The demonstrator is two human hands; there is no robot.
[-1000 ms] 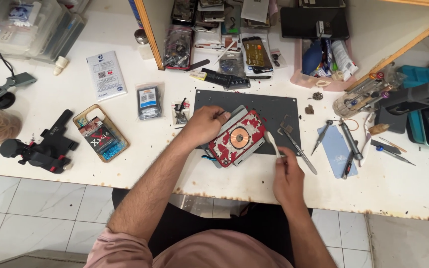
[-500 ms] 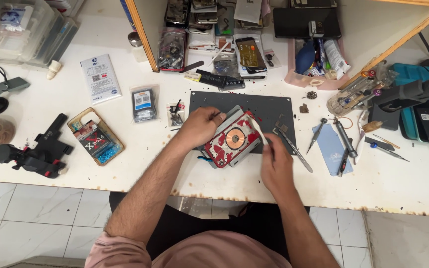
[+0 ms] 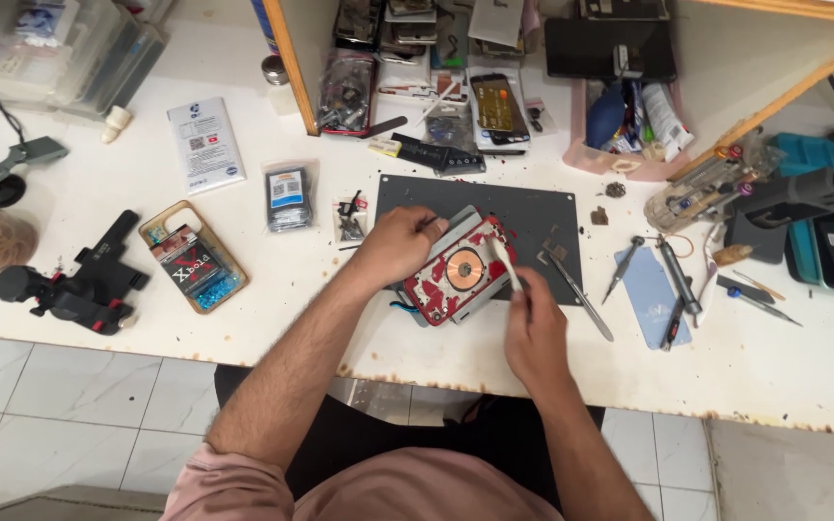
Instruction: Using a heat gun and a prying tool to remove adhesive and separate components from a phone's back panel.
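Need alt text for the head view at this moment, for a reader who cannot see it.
Seen from above, a person's left hand steadies a red opened phone on a dark mat, while the right hand puts a pale thin tool to it. Tweezers, screwdrivers and phone parts lie around on the white bench.

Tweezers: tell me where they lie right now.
In the head view the tweezers lie on the dark work mat's right edge, just right of the right hand and left of the screwdrivers.
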